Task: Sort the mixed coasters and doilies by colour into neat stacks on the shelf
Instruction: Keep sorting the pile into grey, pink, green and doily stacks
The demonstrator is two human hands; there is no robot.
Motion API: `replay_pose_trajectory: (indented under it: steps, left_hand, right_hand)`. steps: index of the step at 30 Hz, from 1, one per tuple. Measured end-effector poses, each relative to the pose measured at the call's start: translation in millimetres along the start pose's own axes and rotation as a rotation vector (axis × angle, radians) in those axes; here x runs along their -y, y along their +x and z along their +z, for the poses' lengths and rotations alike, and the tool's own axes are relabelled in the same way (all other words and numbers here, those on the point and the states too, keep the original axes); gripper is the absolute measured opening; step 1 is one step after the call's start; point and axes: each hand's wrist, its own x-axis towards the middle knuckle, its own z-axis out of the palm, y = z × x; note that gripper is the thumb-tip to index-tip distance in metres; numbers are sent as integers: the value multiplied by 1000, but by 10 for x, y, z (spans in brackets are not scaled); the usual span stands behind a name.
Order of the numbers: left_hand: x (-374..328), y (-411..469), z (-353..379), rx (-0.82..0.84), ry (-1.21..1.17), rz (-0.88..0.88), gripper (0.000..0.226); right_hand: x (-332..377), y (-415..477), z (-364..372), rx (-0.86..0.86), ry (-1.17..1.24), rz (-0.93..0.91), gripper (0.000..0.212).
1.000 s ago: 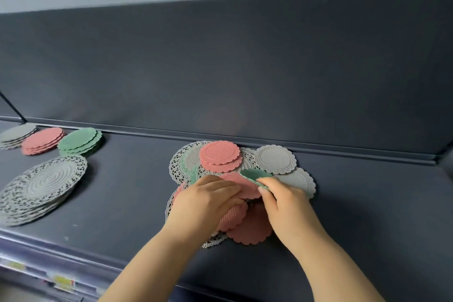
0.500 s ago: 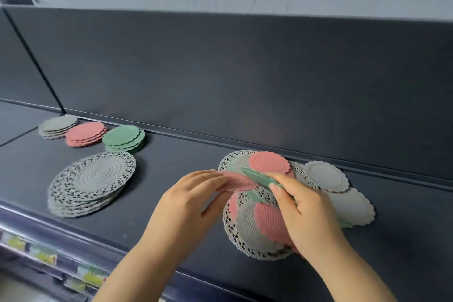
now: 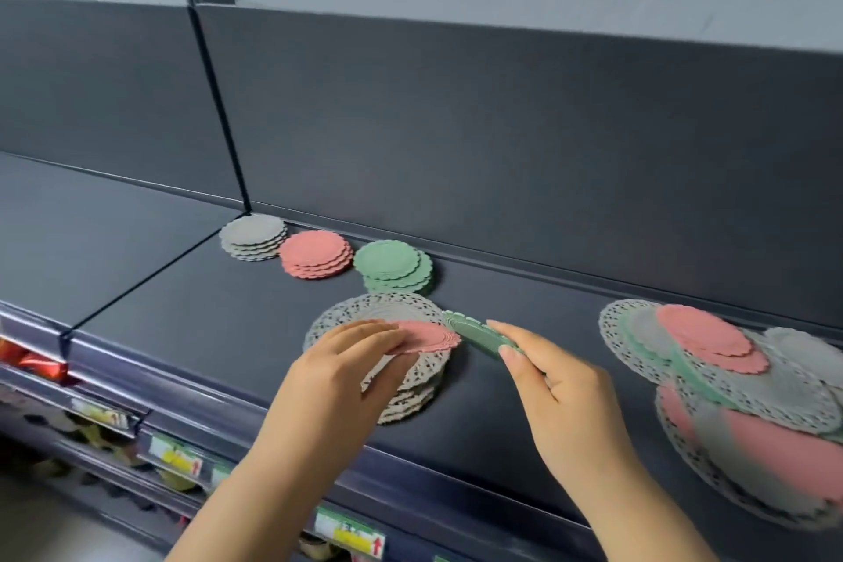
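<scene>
A pink coaster is pinched at its near-left edge by the L hand, fingers laid close together over the top, thumb hidden under. A green coaster (poss. more than one; cannot be told) is clamped between thumb and forefinger of the R hand. It is held tilted, almost edge-on, w/ its far tip touching or just beside the pink rim. Both are held just above the grey doily stack, which lies directly under the L fingers. Being round, neither coaster has a long axis, so direction is what counts. The green stack lies just beyond the fingertips, slightly L of the green coaster's tip, and the edge-on line is aimed approx. that way. The pink stack lies beyond and further L, nearer the L hand than the R. A grey coaster stack is set further L again. No containers are seen; everything is borne by the dark shelf. Well to the R of the R hand, the mixed pile lies unsorted, w/ pink, green and grey coasters lapped over lacy doilies. Judged: each held piece is prob. meant for its matching stack.
</scene>
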Motion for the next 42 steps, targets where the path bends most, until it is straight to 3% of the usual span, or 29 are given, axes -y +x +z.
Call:
replay_pose_trajectory:
  steps: [11,20,29,42]
  left_hand:
    - [554,-63,-268,6,-5,-22,36]
    - [584,298,-109,56,57,-5,36]
    - [1078,449,-72,44,51,12,34]
    - [2284,1087,-456,93,-31,190,33]
  right_hand:
    - [245,167,466,-24,107,105,35]
    - [32,559,385,39,239,187,32]
    - [6,879,753,54,236,259,26]
    - [541,1263,1643,-169,97,267,31]
